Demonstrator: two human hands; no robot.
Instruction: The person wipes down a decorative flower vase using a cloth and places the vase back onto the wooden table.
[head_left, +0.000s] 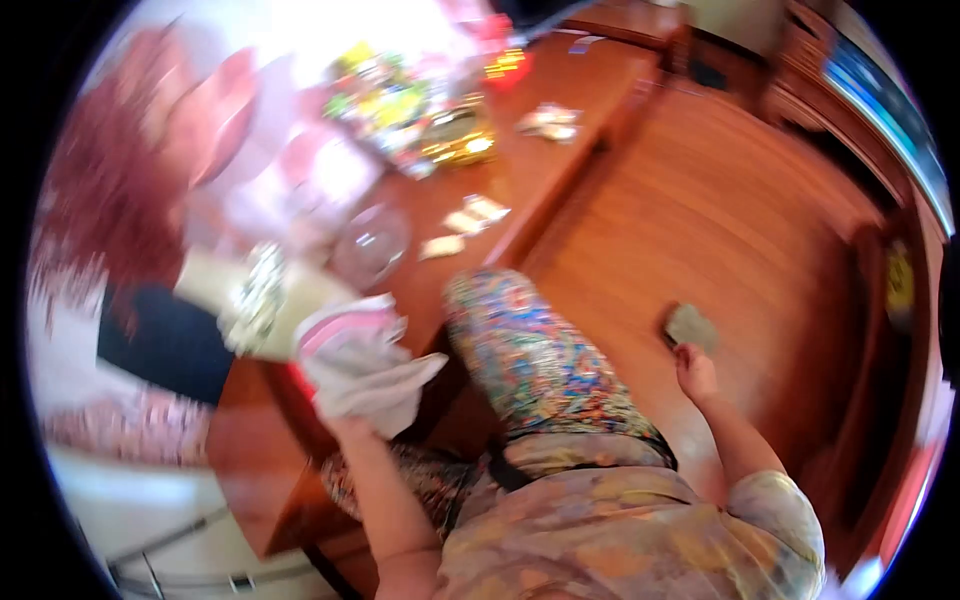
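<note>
A white cloth with a pink band (pixel 362 360) hangs bunched from my left hand (pixel 348 428), whose fingers are partly hidden by it. The cloth is beside a clear round bowl (pixel 372 245) and a bunched silvery, crinkled thing (pixel 262 300) on a cream surface. Off to the right, my right hand (pixel 696 374) is closed at the near edge of a small grey-green flat thing (pixel 690 328), just over the wooden seat. Blur hides what kind of thing it is.
Small wrapped packets (pixel 465 225) and a gold container (pixel 458 135) sit on the wooden table (pixel 560 80), near a pile of colourful wrapped items (pixel 385 95). A broad wooden bench (pixel 720 210) spans the right. A reddish-brown fringed thing (pixel 115 180) is at far left.
</note>
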